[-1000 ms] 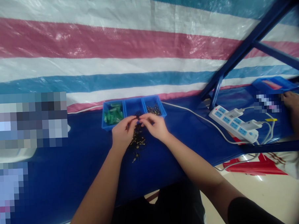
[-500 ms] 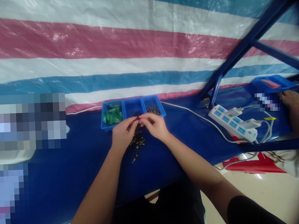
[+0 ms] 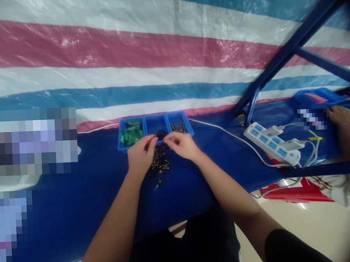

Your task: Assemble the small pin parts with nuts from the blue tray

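My left hand [image 3: 141, 152] is closed in a pinch above the front of the blue divided tray [image 3: 146, 133]. Opposite it, my right hand [image 3: 180, 144] also has its fingertips pinched together, a small gap away. What either pinch holds is too small to make out. Between and below the hands lies a loose pile of small dark and brass-coloured screw-like parts [image 3: 160, 164]. The tray's left compartment holds green pieces [image 3: 131, 133], its right one small metal parts [image 3: 179, 127]. Dark parts [image 3: 160, 134] show at the front of the middle compartment.
A white power strip [image 3: 271, 144] with plugged-in adapters lies to the right, its cable running behind the tray. Blue frame bars [image 3: 276, 64] rise beside it. Further right are another person's hand [image 3: 341, 115] and a blue bin [image 3: 318, 97]. A striped sheet [image 3: 160, 50] hangs behind.
My hands have drawn apart: the fingertips met before, and now a gap separates them. The left hand has shifted slightly left. More of the pile shows between them.
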{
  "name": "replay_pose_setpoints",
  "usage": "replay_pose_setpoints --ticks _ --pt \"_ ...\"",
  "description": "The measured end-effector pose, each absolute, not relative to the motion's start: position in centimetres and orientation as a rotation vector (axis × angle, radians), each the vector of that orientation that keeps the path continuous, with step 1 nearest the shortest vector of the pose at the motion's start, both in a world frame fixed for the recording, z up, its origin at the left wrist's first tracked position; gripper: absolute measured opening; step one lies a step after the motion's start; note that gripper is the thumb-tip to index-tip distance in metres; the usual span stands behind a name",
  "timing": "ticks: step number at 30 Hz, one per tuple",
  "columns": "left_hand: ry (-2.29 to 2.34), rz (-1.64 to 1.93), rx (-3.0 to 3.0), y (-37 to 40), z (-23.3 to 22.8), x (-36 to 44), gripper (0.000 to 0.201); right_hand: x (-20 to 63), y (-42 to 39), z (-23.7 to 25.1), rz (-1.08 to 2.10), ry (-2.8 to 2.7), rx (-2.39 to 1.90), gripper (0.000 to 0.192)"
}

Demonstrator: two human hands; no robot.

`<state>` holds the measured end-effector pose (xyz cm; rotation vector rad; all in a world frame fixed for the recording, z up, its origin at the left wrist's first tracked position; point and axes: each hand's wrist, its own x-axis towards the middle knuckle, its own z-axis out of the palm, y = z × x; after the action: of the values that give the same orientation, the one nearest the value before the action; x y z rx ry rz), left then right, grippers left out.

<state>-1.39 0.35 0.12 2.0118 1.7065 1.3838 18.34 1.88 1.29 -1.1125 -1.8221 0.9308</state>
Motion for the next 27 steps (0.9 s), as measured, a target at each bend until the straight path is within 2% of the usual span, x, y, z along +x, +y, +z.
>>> replay_pose_setpoints --ticks 4,7,12,18,27 --pt "1.718 1.431 1.962 0.3 0.6 -1.5 0.028 19.6 2.3 1.9 0.903 -2.259 -1.158 0.011" --pt "1.664 1.44 1.861 0.2 0.7 -1.5 0.027 20.2 2.5 2.0 0.996 -2.387 -1.14 0.022" --pt "1.66 1.382 1.758 0.3 0.3 -1.4 0.026 20.5 2.5 2.7 1.222 -2.433 -1.086 0.024" --pt "1.642 1.362 1.719 0.2 0.2 -1.3 0.03 20.4 2.5 2.7 1.217 -2.485 -1.024 0.024" --pt "1.57 1.404 1.739 0.0 0.8 -1.2 0.032 20.8 2.5 2.3 1.265 -2.296 -0.991 0.01"
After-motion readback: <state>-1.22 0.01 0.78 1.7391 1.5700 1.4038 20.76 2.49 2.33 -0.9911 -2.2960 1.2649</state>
